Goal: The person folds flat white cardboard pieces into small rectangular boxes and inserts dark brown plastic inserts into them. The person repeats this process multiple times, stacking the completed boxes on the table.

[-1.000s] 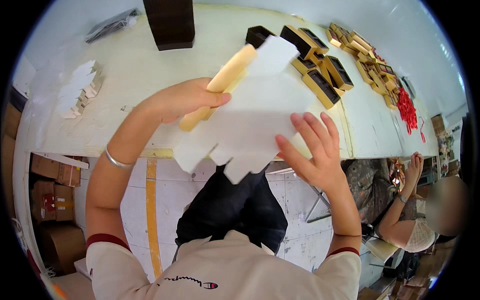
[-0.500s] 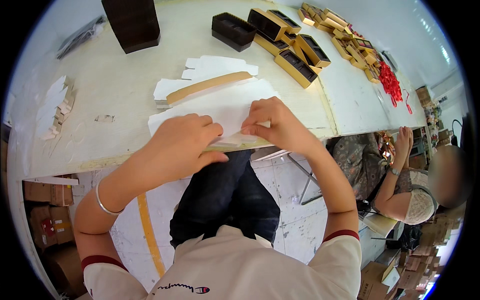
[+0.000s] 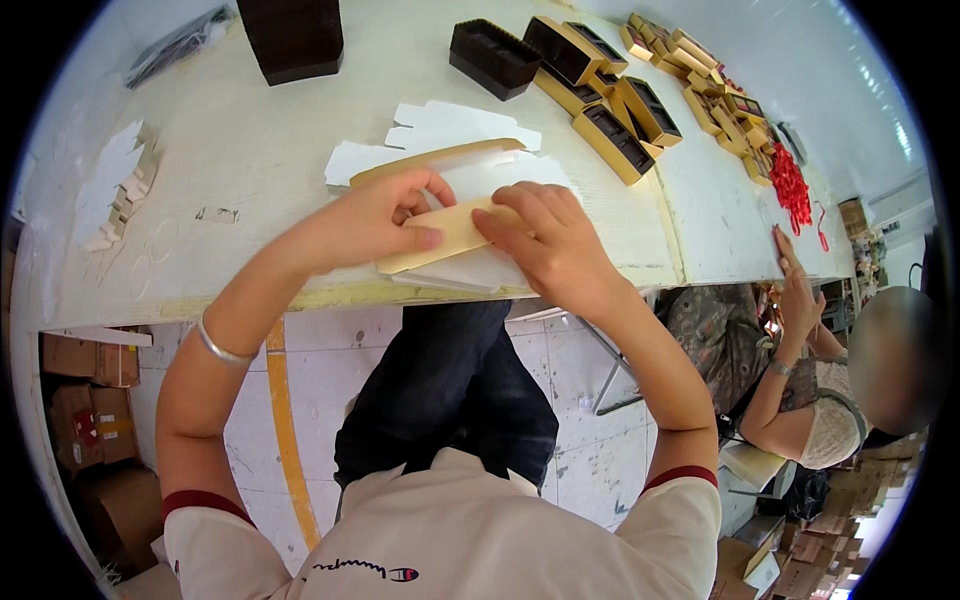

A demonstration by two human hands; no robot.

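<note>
Between my hands, at the table's front edge, a cardboard box blank (image 3: 455,232) shows a gold panel raised from its white inner side. My left hand (image 3: 375,222) grips the panel's left part, thumb in front and fingers curled behind. At its right part, the fingers of my right hand (image 3: 555,240) close over the gold edge. Beneath and behind lie flat white box blanks (image 3: 465,130) with notched flaps. A curved tan-gold strip (image 3: 440,160) runs along their upper side, partly hidden by my left hand.
Gold boxes with dark inserts (image 3: 615,140) lie heaped at the back right, beside dark trays (image 3: 490,60) and a tall dark stack (image 3: 290,40). White folded pieces (image 3: 115,185) lie left. Red ribbons (image 3: 790,190) hang right, near a seated person (image 3: 800,390).
The blank's near part, white side up before, has been folded up and now shows gold. My left hand has moved up and right onto it. The view has shifted slightly.
</note>
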